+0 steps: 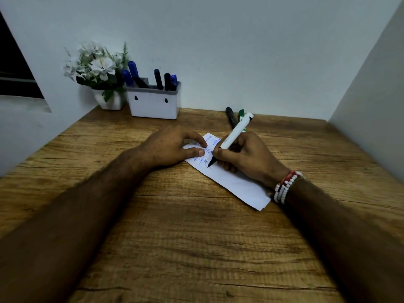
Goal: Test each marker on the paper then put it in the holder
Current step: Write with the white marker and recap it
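A white strip of paper (pixel 236 184) lies slantwise on the wooden desk, its far end covered in blue scribbles. My right hand (pixel 247 156) grips a white marker (pixel 235 133) with its dark tip touching the paper. My left hand (pixel 172 147) rests flat on the paper's far end, fingers spread, holding nothing. A white holder (pixel 154 103) stands at the back left against the wall with several blue and black markers in it. Beyond my right hand, a black marker (pixel 231 118) and a green-and-white marker (pixel 241 113) lie on the desk, partly hidden.
A white pot of pale artificial flowers (pixel 98 68) stands just left of the holder. Walls close the desk (pixel 196 248) in at the back and on the right. A dark window opening sits at the far left. Beaded bracelets (pixel 286 185) circle my right wrist.
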